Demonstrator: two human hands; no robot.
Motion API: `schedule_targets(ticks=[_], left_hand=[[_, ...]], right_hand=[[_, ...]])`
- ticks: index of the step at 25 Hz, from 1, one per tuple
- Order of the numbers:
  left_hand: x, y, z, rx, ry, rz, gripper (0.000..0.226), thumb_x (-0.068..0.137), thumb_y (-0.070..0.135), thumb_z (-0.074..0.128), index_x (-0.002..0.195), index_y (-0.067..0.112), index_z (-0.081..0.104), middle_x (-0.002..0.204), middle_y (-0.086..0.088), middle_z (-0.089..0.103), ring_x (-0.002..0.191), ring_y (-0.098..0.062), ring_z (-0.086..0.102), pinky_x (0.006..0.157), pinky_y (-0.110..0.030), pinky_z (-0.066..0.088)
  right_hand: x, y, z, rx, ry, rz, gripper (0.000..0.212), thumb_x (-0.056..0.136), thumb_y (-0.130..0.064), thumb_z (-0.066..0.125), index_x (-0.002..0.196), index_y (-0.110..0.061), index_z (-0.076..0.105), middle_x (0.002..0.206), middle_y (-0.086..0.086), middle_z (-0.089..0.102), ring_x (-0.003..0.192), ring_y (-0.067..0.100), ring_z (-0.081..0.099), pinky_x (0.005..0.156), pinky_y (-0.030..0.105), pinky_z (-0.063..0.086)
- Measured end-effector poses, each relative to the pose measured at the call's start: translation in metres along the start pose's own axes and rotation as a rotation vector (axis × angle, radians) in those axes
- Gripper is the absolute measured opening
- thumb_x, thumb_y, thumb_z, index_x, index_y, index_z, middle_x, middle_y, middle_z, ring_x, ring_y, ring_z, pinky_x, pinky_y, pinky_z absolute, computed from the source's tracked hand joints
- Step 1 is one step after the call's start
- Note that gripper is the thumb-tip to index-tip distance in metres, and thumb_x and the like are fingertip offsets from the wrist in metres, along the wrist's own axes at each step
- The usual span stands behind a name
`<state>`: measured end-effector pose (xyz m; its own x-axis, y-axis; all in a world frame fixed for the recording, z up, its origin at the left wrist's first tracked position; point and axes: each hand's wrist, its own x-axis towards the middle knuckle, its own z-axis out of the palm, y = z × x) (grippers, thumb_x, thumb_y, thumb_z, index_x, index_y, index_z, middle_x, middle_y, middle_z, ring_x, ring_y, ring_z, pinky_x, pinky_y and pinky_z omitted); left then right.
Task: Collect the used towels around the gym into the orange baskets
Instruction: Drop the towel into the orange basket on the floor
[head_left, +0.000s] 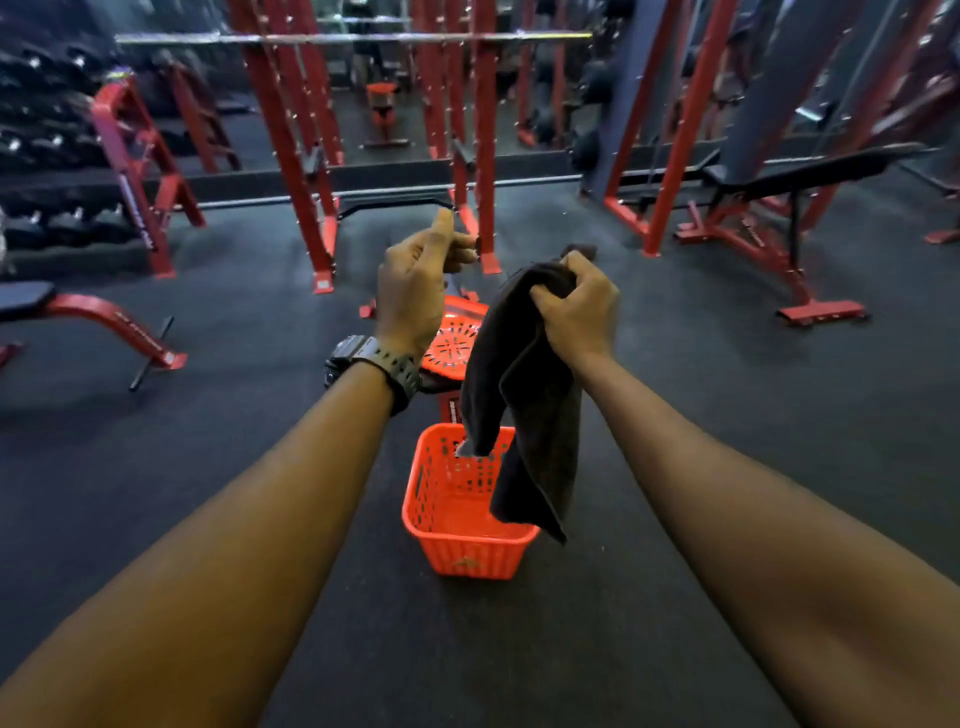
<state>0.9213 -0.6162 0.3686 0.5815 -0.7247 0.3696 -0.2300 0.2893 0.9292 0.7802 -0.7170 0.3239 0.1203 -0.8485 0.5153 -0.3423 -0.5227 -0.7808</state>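
Note:
An orange plastic basket (447, 540) stands on the dark floor right in front of me, and its visible inside holds nothing. My right hand (576, 306) is shut on a dark brown towel (524, 405) that hangs down over the basket's right side, its lower edge at rim height. My left hand (415, 280), with a black watch on the wrist, is raised beside it with fingers loosely curled and nothing in them. A second orange basket (454, 340) lies tipped just behind, partly hidden by my left wrist and the towel.
A red squat rack (311, 171) with a barbell (353, 37) stands ahead. An incline bench (810, 171) is at the right, a flat bench (93, 312) at the left, and a dumbbell rack (57, 208) at far left. Dark rubber floor (260, 426) surrounds the baskets.

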Motion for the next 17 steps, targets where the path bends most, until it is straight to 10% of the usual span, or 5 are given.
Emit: schedule_targets(ticks=[12,17], left_hand=[[0.148,-0.168,-0.024,0.043,0.115,-0.143,0.049,0.093,0.045,0.046,0.090,0.005,0.075,0.093,-0.018,0.075,0.084,-0.017,0.071,0.073,-0.023,0.051],[0.185,-0.188,-0.025,0.078,0.164,-0.192,0.060,0.095,0.052,0.031,0.088,0.012,0.075,0.091,-0.011,0.077,0.086,-0.016,0.072,0.076,-0.029,0.050]], right_hand=[[0.038,0.136,0.203,-0.058,-0.306,0.092,0.026,0.073,-0.020,0.072,0.072,-0.022,0.046,0.073,0.009,0.058,0.071,0.033,0.059,0.067,0.041,0.045],[0.033,0.192,0.228,-0.428,-0.442,-0.012,0.039,0.077,-0.061,0.065,0.090,-0.024,0.064,0.088,0.005,0.060,0.087,0.030,0.059,0.074,0.042,0.049]])
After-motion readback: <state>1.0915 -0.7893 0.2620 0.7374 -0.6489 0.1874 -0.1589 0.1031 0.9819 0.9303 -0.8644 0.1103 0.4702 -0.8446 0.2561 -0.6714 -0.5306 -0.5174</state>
